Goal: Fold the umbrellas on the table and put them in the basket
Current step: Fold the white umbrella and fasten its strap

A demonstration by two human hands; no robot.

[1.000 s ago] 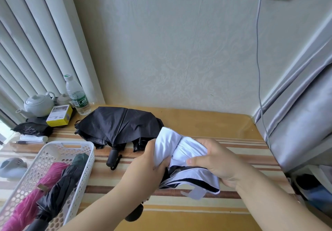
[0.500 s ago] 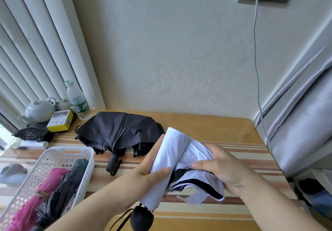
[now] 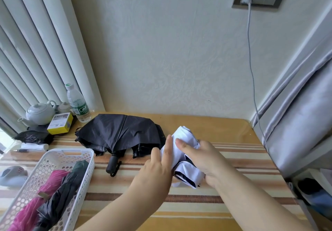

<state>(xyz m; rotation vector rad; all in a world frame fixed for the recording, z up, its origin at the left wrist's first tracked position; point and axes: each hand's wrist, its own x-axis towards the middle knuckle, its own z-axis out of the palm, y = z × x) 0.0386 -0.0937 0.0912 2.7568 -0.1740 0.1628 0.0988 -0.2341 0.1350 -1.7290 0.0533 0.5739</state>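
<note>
Hands (image 3: 206,160) around white umbrella (image 3: 181,140).

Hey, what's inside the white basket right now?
The white basket holds two folded umbrellas lying side by side: a pink umbrella and a dark umbrella. Their lower ends run out of frame, and whatever lies beneath them is hidden.

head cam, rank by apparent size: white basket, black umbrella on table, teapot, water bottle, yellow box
Largest to smallest as they look in the head view:
1. white basket, cut off by the frame edge
2. black umbrella
3. teapot and water bottle: too alike to rank
4. yellow box
The basket is nearer the camera, which inflates it.
</note>
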